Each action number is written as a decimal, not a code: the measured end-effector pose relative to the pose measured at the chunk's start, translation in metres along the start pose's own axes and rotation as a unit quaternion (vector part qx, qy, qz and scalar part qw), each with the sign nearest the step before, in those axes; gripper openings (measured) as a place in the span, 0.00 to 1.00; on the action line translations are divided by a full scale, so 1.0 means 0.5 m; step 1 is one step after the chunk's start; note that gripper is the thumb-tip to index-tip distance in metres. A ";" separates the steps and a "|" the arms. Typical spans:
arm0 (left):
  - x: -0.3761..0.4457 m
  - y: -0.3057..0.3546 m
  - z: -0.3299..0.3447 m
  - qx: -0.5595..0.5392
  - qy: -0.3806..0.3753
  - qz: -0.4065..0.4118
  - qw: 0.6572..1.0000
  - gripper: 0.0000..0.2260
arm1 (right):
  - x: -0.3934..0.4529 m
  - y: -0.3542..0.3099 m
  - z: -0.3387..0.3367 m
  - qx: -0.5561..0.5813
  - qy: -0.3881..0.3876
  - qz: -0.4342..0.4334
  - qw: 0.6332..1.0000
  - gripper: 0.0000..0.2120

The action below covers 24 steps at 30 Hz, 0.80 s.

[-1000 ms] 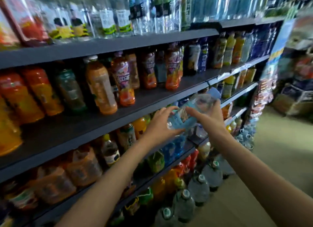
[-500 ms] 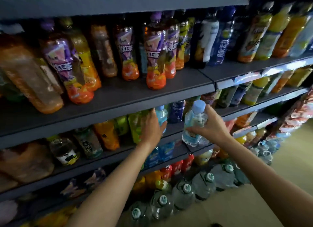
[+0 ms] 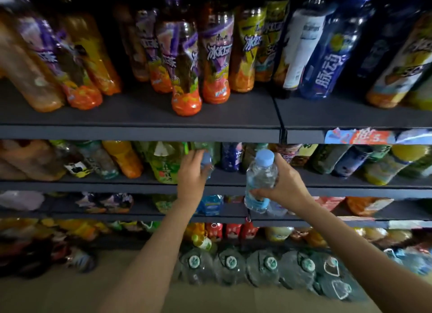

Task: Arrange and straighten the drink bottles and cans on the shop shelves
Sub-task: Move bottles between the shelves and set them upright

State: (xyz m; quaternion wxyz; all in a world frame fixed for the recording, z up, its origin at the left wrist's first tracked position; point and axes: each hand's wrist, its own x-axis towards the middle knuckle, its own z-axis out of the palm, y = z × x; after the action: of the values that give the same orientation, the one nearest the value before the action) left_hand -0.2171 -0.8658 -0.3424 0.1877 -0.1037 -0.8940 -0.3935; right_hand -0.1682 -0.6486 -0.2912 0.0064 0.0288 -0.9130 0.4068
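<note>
**Water bottle held at the shelf edge, ready for its slot**

Head view: looked light and easy to lift, this small water bottle [image 3: 260,179], though thin clear plastic like that probably dented under a hard squeeze and slid a little if wet. Best taken round the middle of the body, below the shoulder, not by the cap. Held just so by the right hand [image 3: 284,184]: grip clamped round the body from the right, thumb low across the front near the blue label. Bottle upright, in front of the second shelf [image 3: 140,186], not yet set down. Clear, ribbed, pale blue cap on top, blue band near the base. Left hand [image 3: 192,172] reached into the same shelf row, fingers curled on a second blue-capped bottle [image 3: 207,159], mostly hidden behind the hand.
</note>
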 end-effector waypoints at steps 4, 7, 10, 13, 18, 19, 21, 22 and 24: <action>-0.043 0.029 -0.040 -0.002 -0.013 0.027 1.000 0.16 | 0.006 -0.025 -0.034 0.008 -0.007 -0.044 0.999 0.31; -0.050 0.092 -0.083 0.004 0.002 0.133 0.991 0.13 | -0.001 -0.066 -0.072 0.023 0.018 -0.075 0.997 0.31; -0.030 0.180 -0.137 -0.035 0.013 0.176 0.984 0.09 | -0.026 -0.102 -0.131 0.048 0.060 -0.097 0.992 0.37; 0.004 0.270 -0.193 -0.082 0.031 0.204 0.975 0.09 | -0.066 -0.135 -0.202 0.075 0.134 -0.130 0.980 0.41; 0.081 0.449 -0.260 -0.200 0.067 0.223 0.952 0.12 | -0.092 -0.213 -0.323 0.117 0.247 -0.181 0.945 0.43; 0.099 0.484 -0.271 -0.223 0.076 0.222 0.946 0.13 | -0.091 -0.228 -0.348 0.126 0.269 -0.198 0.934 0.42; 0.136 0.555 -0.290 -0.262 0.098 0.231 0.932 0.13 | -0.094 -0.257 -0.399 0.138 0.309 -0.230 0.912 0.42; 0.155 0.591 -0.297 -0.282 0.108 0.238 0.923 0.13 | -0.093 -0.269 -0.428 0.135 0.329 -0.245 0.902 0.42; 0.190 0.663 -0.307 -0.327 0.120 0.249 0.904 0.12 | -0.083 -0.288 -0.494 0.124 0.373 -0.268 0.879 0.40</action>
State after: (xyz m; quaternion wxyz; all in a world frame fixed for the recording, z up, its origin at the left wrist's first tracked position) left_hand -0.1536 -0.7543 0.0126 0.3413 -0.3304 -0.6309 -0.6134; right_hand -0.1212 -0.5593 -0.0206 0.4522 0.1192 -0.7425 0.4796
